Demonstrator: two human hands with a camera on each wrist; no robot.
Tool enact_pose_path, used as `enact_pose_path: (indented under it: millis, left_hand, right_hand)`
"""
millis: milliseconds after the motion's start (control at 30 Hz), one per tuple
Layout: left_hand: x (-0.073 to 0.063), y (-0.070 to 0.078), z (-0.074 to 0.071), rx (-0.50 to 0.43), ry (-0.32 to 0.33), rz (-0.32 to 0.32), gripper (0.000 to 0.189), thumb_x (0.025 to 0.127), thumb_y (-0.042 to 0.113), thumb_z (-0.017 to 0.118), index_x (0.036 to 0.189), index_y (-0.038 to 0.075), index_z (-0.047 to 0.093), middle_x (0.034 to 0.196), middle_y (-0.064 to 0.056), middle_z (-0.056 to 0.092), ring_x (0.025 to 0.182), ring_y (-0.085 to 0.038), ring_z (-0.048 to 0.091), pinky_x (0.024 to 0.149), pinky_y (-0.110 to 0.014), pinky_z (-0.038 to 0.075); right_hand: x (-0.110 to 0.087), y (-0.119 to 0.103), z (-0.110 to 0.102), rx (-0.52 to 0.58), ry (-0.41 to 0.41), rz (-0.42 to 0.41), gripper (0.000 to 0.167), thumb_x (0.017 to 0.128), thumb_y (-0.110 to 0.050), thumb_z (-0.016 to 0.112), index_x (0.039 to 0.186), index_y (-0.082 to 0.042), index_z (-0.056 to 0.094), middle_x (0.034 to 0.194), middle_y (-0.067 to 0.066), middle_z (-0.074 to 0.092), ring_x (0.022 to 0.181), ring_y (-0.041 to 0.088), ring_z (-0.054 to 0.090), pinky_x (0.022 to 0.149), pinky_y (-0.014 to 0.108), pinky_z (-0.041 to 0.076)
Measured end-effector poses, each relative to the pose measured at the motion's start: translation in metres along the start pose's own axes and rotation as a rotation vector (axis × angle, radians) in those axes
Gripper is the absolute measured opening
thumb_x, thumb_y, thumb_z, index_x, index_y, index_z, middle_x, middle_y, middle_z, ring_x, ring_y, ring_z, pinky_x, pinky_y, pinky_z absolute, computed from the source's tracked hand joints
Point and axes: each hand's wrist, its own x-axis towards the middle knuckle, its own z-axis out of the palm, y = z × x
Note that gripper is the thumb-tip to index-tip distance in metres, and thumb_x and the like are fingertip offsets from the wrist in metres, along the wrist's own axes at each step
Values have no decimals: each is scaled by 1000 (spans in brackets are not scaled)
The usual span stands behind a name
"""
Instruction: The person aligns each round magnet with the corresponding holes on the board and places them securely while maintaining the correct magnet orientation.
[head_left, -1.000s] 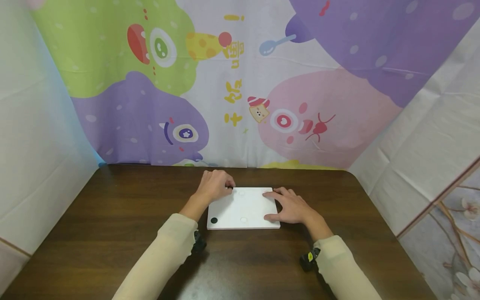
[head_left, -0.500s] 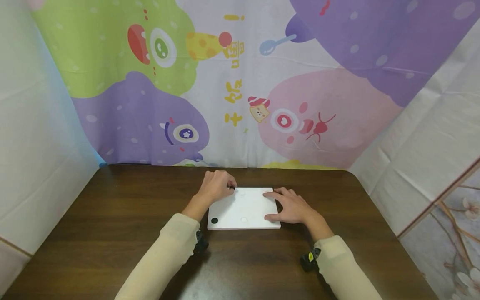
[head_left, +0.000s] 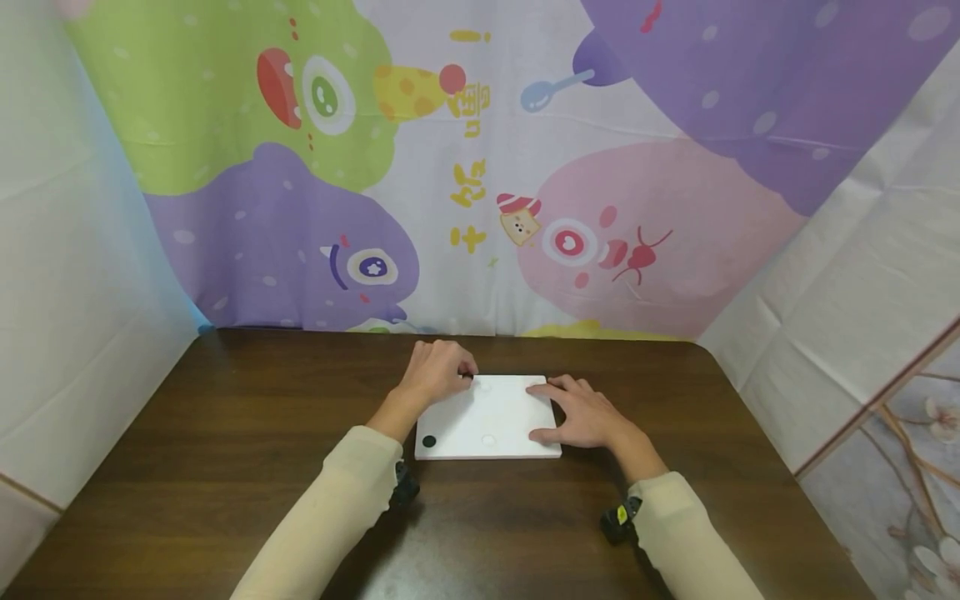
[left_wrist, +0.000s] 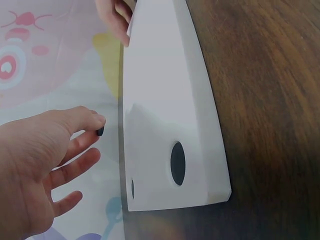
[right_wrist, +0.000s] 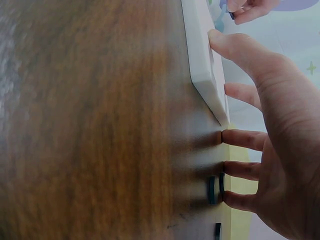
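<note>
A white rectangular board (head_left: 517,421) with shallow round recesses lies flat on the table. One black disc (head_left: 429,441) sits in its near left corner; the left wrist view also shows a second black disc (left_wrist: 133,189) toward the far edge. Between thumb and index finger, my left hand (head_left: 437,372) pinches a small black disc (left_wrist: 101,131) over the far edge, left of the middle. My right hand (head_left: 588,417) spans the board's right end, thumb and index finger resting on its top. Its other fingers touch the table beyond the end.
Dark thin pieces (right_wrist: 212,190) lie on the table by my right fingertips, hidden behind the hand in the head view. The brown wooden table (head_left: 247,467) ends at a cartoon-printed curtain (head_left: 450,283) behind. Pale cloth walls (head_left: 817,317) stand on both sides.
My left hand has edged slightly to the right along the board's far edge, still pinching the small black disc. The right hand and the board look unmoved.
</note>
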Motion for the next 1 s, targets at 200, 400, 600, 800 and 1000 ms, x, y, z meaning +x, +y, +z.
enact_pose_path:
  millis: [200, 400, 600, 800, 1000]
  left_hand:
    - [2, 0, 0, 12, -1, 7, 10, 98, 21, 89, 108, 22, 91, 113, 2, 88, 109, -23, 79, 95, -45, 50]
    - [2, 0, -1, 0, -6, 8, 10, 99, 20, 88, 108, 21, 91, 113, 1, 89, 108, -23, 79, 95, -44, 50]
    - [3, 1, -1, -10, -6, 11, 11, 98, 20, 88, 108, 23, 91, 112, 3, 89, 107, -22, 80, 94, -43, 50]
    - [4, 6, 0, -28, -19, 3, 12, 99, 18, 87, 110, 22, 91, 116, 1, 88, 110, -23, 79, 97, -44, 50]
    - [6, 11, 2, -29, -35, -11, 13, 100, 19, 87, 112, 21, 91, 118, 0, 88, 108, -22, 77, 101, -47, 49]
  right_hand:
    - [1, 1, 0, -2, -7, -2, 86, 94, -70, 80, 167, -32, 54, 173, 21, 48, 149, 45, 51, 117, 76, 48]
    - [1, 0, 0, 3, -13, -1, 87, 94, -69, 79, 168, -32, 53, 174, 21, 47, 150, 45, 50, 118, 76, 48]
    - [0, -1, -1, 1, -10, -3, 86, 94, -69, 79, 168, -31, 53, 173, 21, 48, 150, 45, 50, 118, 76, 48]
    - [0, -2, -1, -2, -9, -3, 87, 94, -69, 80, 167, -31, 53, 173, 22, 48, 149, 45, 51, 117, 75, 49]
    - [1, 0, 0, -1, -18, 6, 87, 94, -70, 79, 167, -32, 53, 173, 21, 47, 149, 45, 51, 118, 76, 48]
